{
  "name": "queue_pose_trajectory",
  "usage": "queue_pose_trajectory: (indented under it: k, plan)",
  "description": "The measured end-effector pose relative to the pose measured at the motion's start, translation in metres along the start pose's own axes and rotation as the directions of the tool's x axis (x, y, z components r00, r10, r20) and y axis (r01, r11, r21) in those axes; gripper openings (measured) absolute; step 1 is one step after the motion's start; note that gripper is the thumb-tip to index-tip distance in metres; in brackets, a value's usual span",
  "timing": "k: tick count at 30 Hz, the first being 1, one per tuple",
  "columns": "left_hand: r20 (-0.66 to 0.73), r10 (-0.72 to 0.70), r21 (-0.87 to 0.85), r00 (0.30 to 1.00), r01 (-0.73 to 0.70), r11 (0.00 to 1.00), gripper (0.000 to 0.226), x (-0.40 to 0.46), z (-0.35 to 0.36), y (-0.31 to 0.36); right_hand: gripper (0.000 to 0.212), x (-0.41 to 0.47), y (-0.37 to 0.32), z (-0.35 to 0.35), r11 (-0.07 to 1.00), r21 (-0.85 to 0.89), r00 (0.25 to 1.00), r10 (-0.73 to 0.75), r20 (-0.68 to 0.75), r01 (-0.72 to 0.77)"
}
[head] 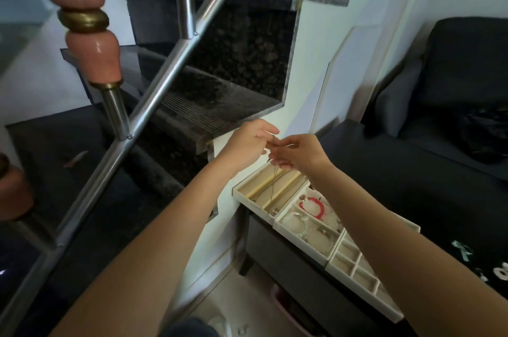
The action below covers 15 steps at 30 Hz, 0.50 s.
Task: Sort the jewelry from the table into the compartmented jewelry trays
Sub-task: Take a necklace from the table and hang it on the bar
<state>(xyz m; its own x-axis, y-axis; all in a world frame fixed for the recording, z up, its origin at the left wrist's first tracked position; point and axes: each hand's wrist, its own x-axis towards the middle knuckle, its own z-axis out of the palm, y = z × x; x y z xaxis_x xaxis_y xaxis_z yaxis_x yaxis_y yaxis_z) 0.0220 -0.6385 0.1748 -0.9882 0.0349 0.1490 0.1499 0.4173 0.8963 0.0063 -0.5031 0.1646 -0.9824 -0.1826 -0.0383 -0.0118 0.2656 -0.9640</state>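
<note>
Honestly, with the left hand [248,141] and right hand [295,154] both pinching the thin silver chain necklace [275,181] dangling over the long-slotted beige jewelry tray [248,203] at 5 o'clock, I'd lower it slowly to avoid tangles.

Both forearms bare, no sleeves; hands ungloved.
</note>
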Motion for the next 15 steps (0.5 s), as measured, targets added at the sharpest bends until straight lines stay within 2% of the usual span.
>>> queue_pose_trajectory:
  k: [3, 5, 7, 9, 11, 13, 15]
  plan:
    - [-0.059, 0.047, 0.220, 0.997, -0.033, 0.975, 0.035, 0.003, 0.001, 0.000, 0.015, 0.004, -0.005, 0.003, 0.998, -0.060, 0.999, 0.029, 0.029, -0.027]
    - [-0.133, 0.061, 0.409, 0.989, -0.002, 0.913, 0.035, 0.004, 0.006, -0.002, 0.012, 0.005, -0.009, 0.004, 0.992, -0.115, 0.997, 0.055, 0.046, -0.049]
    - [-0.187, 0.033, 0.444, 0.982, 0.054, 0.894, 0.036, 0.005, 0.010, -0.008, 0.010, 0.007, -0.013, 0.004, 0.991, -0.114, 0.996, 0.080, 0.035, -0.075]
    - [-0.114, -0.082, 0.227, 0.990, 0.106, 0.968, 0.034, 0.007, 0.013, -0.016, 0.008, 0.010, -0.015, 0.002, 0.995, -0.058, 0.996, 0.085, 0.016, -0.084]
    - [0.084, -0.190, -0.079, 0.978, 0.196, 0.977, 0.032, 0.003, 0.015, -0.023, 0.008, 0.013, -0.015, 0.000, 0.997, -0.030, 0.997, 0.075, -0.026, -0.076]
    - [0.214, -0.213, -0.203, 0.954, 0.256, 0.945, 0.028, 0.001, 0.018, -0.033, 0.010, 0.018, -0.011, -0.001, 0.997, -0.004, 0.994, 0.072, -0.083, -0.073]
    - [0.246, -0.208, -0.240, 0.947, 0.268, 0.933, 0.019, 0.002, 0.022, -0.046, 0.009, 0.025, -0.005, -0.004, 0.997, 0.034, 0.990, 0.067, -0.125, -0.063]
